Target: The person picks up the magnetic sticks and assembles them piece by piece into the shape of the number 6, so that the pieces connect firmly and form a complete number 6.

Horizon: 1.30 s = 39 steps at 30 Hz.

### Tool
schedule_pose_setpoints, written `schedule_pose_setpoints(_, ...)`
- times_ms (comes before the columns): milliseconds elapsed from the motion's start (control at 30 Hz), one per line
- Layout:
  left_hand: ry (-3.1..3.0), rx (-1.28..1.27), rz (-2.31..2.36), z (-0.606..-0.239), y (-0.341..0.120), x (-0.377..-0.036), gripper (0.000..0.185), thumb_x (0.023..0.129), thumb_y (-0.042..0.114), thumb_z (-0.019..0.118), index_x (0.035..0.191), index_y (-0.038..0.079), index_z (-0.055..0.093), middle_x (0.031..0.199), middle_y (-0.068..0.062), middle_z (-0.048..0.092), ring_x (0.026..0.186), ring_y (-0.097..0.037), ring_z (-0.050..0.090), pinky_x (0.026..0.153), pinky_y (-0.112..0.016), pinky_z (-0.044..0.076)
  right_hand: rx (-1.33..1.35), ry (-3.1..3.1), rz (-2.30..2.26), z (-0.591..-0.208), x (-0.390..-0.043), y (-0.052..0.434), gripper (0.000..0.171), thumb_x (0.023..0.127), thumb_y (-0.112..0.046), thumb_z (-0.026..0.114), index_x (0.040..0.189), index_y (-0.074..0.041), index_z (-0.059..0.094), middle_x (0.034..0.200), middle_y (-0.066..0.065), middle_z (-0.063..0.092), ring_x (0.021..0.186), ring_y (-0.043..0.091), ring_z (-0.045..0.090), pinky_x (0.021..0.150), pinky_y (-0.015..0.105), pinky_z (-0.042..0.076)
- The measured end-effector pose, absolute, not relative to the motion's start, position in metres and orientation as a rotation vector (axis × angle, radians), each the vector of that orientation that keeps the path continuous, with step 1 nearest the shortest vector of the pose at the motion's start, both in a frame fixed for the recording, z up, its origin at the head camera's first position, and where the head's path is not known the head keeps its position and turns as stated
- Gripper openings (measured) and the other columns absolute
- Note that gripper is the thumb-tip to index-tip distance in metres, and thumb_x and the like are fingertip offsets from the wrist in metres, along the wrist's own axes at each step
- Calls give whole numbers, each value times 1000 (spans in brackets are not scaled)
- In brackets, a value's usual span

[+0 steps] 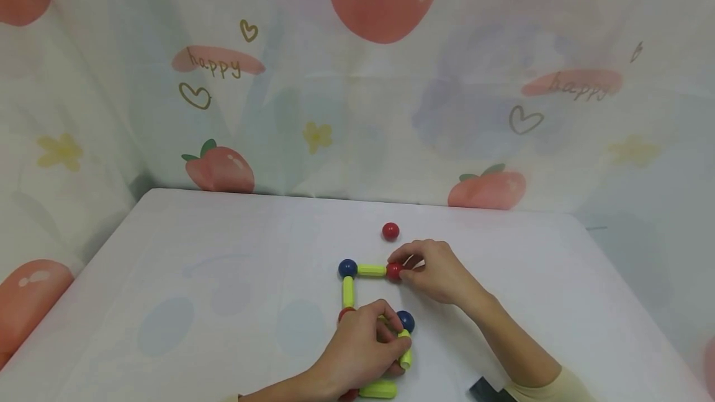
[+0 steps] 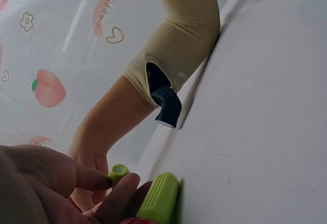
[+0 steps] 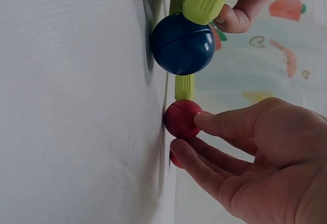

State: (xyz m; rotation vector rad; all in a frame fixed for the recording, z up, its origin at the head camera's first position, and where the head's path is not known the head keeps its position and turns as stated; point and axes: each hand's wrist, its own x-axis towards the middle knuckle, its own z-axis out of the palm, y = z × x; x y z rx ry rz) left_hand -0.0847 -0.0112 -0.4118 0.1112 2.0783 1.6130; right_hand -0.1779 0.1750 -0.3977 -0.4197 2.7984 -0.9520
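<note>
Your right hand pinches the red ball at the far corner of the stick frame | your left hand grips a green stick by the near blue ball | far blue ball joins two green sticks | a loose red ball sits alone on the desk behind.

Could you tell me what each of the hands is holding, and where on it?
Left hand pinches a green stick near its upper end; right hand pinches the red ball by its side.
</note>
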Motion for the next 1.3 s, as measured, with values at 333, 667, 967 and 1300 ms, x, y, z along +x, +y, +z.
schedule_pose_setpoints(333,2203,203,1490,-413,-12,-85,20,85,11,81,95,16,64,71,5,69,59,-12,69,60,-24,47,-416,2805,-941,-397,-177,174,25,90,-2,75,109,-18,79,101,-3,74,94,17,68,80,34,60)
schedule_pose_setpoints(667,2302,313,1351,-412,-13,-85,21,83,13,85,95,21,70,73,9,68,70,-9,59,61,-25,46,-409,2801,-943,-397,-176,174,25,91,-3,74,109,-19,79,101,-4,74,95,17,68,80,34,60)
schedule_pose_setpoints(967,2316,377,1283,-410,-13,-86,20,84,11,84,100,17,73,75,9,67,72,-7,56,62,-22,46,-399,2801,-936,-397,-176,173,25,91,-4,75,110,-19,79,102,-3,74,95,17,67,80,34,60)
schedule_pose_setpoints(1300,2341,398,1212,-406,-16,-89,20,85,12,83,103,18,77,77,10,65,74,-9,56,66,-24,45,-378,2794,-938,-396,-175,173,26,90,-4,75,111,-19,79,103,-2,73,96,18,67,80,34,60)
